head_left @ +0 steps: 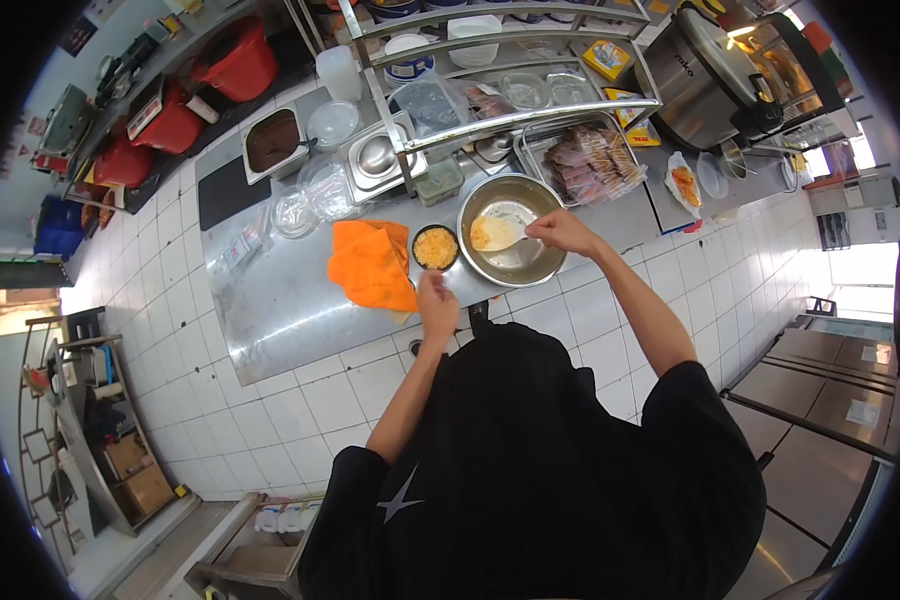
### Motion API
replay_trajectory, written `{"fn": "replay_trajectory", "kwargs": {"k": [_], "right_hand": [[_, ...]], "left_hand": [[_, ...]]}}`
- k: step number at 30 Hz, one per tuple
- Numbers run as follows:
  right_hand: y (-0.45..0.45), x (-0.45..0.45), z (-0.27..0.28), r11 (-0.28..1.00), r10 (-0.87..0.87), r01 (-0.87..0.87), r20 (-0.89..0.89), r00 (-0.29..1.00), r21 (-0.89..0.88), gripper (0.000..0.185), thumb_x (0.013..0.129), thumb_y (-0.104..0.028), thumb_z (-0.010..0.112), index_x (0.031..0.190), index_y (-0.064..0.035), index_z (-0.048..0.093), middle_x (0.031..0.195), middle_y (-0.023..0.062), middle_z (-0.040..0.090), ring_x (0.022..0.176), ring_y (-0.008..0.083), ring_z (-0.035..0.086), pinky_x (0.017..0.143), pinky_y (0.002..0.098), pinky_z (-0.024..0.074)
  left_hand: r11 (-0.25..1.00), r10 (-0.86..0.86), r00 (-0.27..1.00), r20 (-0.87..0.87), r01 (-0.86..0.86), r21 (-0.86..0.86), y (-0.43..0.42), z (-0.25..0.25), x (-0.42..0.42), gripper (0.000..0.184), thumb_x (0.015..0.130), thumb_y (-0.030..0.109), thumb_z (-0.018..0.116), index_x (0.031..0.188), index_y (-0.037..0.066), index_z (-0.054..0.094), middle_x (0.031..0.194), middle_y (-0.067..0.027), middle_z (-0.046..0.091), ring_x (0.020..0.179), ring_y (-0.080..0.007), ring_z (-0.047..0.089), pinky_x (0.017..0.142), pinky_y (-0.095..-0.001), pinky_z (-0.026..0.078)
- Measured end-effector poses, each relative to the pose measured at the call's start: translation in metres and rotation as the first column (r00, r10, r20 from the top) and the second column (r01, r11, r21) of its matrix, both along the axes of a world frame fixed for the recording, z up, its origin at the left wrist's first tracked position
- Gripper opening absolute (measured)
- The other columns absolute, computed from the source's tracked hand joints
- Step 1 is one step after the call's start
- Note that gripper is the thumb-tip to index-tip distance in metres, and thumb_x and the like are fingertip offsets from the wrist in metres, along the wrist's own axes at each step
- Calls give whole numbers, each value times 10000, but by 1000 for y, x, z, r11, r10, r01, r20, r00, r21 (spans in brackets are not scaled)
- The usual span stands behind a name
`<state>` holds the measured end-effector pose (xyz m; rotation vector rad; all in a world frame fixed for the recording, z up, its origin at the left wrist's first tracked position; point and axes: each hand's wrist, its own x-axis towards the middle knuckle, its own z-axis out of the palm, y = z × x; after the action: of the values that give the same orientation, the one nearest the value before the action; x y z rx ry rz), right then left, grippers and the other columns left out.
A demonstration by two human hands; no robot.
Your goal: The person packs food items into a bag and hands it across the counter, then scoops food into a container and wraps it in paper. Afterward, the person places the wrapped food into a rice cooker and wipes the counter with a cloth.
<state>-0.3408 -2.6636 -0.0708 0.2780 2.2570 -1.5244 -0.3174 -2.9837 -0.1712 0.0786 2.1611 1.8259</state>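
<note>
My right hand (562,232) is closed around the handle of a pale spoon-like utensil (500,234), held inside a large steel mixing bowl (544,266). Yellowish food sits on or beside the utensil's head, partly smeared by motion. Left of the mixing bowl stands a small black bowl (416,262) of shredded yellow-orange food (435,247). Just below its near rim is my left hand (437,308); its fingertips are blurred, so whether they touch the bowl is unclear. An orange cloth (368,262) lies crumpled against the black bowl's left side.
Behind the bowls, a steel rack (530,124) spans the counter (280,312). A tray of packed meat (590,160) stands behind right, with a plate of orange food (684,186) farther right. A pan of brown sauce (273,140) and a black board (234,193) are at left.
</note>
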Motion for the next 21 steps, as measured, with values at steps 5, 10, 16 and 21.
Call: {"fn": "replay_trajectory", "kwargs": {"k": [5,10,16,21], "right_hand": [[-2,40,18,983,-176,177,8,984,-54,287,962,-299,668,958,-28,759,644,-65,528,552,27,405,480,232,312],[-7,64,44,961,-273,270,-48,961,-59,291,955,-251,667,1058,8,751,729,-33,615,640,38,483,566,243,396],[-11,82,71,944,-323,330,-163,932,16,328,951,-264,678,1114,15,733,795,-4,694,685,57,556,638,256,469],[-33,78,80,899,-279,407,-508,814,158,301,939,-243,672,1114,-5,733,834,108,738,719,156,671,659,310,519]], "left_hand": [[952,-54,829,-557,-126,-279,-8,32,-34,887,730,86,817,1432,-62,297,1423,-272,373,1315,-418,373,1142,-479,286],[969,12,869,-495,-133,-210,6,20,-57,975,680,154,895,1428,-44,301,1359,-247,424,1283,-395,427,1108,-435,359],[991,52,795,-604,-117,-69,14,60,-62,941,697,132,885,1418,-29,301,1315,-214,452,1225,-329,504,1046,-397,432],[988,-155,802,-577,115,-105,61,100,-70,1066,672,183,871,1483,-46,219,1410,-278,416,1252,-412,487,1081,-455,394]]}}
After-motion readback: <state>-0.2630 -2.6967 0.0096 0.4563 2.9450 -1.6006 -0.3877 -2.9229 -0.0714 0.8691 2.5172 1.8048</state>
